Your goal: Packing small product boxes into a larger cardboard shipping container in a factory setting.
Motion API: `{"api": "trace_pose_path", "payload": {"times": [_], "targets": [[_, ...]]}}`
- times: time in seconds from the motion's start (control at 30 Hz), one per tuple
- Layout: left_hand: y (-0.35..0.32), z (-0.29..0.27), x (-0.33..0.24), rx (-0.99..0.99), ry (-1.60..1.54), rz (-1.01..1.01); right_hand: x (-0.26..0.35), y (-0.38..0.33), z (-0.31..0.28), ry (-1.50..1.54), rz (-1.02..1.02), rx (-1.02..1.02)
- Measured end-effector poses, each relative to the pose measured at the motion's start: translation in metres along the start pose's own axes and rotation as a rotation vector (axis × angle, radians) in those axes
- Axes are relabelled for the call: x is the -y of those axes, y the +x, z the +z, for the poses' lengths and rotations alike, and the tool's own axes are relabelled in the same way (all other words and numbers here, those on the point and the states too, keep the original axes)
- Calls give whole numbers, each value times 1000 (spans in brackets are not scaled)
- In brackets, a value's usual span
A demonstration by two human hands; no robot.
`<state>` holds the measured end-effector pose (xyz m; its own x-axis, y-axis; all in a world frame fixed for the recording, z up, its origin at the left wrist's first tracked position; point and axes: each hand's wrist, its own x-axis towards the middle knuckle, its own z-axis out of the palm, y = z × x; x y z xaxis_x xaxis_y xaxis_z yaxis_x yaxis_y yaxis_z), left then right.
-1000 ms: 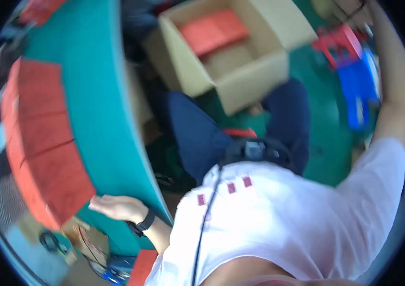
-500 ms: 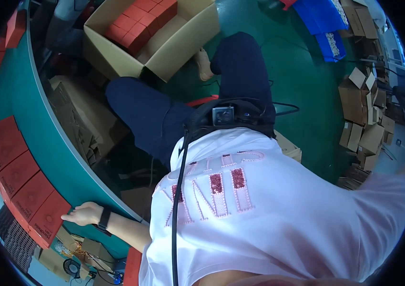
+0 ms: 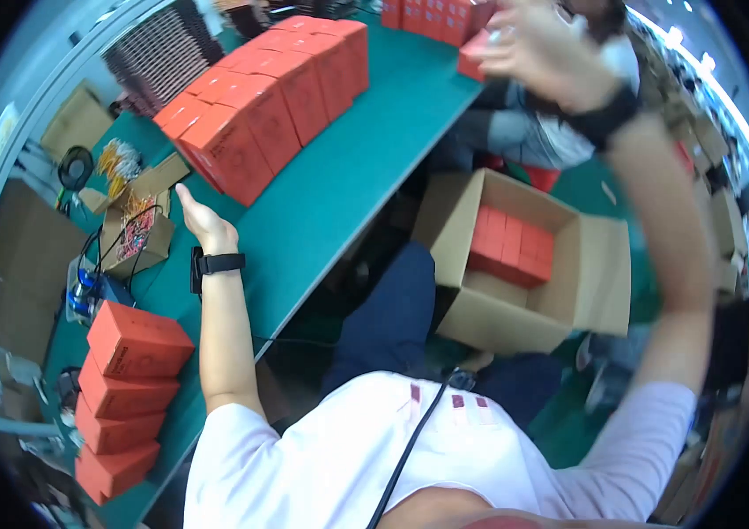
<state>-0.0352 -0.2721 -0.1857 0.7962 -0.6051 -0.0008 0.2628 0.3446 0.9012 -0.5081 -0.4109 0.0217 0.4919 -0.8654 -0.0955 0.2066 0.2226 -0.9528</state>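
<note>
A block of red cardboard boxes (image 3: 300, 93) stands in rows on the green table (image 3: 304, 229). My left hand (image 3: 205, 225), with a black band on its wrist, is open beside the near left end of this block. Its fingers are stretched out and hold nothing. My right hand (image 3: 551, 57) is raised at the upper right, blurred, its fingers spread and pointing left. Nothing shows in its grasp. Just past its fingertips, a red box (image 3: 473, 55) sits at the table's far edge.
Red boxes (image 3: 132, 388) are stacked at the near left. An open carton (image 3: 599, 273) with red boxes inside stands on the floor to the right. Behind my right hand sits another person (image 3: 524, 137). Wires fill a small carton (image 3: 141, 234) on the table.
The view has swung toward the table, bringing the box block to the upper middle. My right hand has come into view, raised. My left hand, formerly close to the boxes, stays open near them.
</note>
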Motion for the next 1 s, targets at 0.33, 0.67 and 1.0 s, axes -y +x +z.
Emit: {"api": "trace_pose_path", "payload": {"times": [0.33, 0.67, 1.0], "targets": [[-20, 1, -33, 206, -103, -497, -123, 217, 73, -163, -71, -308], [1, 9, -54, 398, -164, -624, -114, 283, 47, -376, -48, -117], [8, 34, -63, 386, -132, -617, -118, 284, 42, -588, -47, -142]]}}
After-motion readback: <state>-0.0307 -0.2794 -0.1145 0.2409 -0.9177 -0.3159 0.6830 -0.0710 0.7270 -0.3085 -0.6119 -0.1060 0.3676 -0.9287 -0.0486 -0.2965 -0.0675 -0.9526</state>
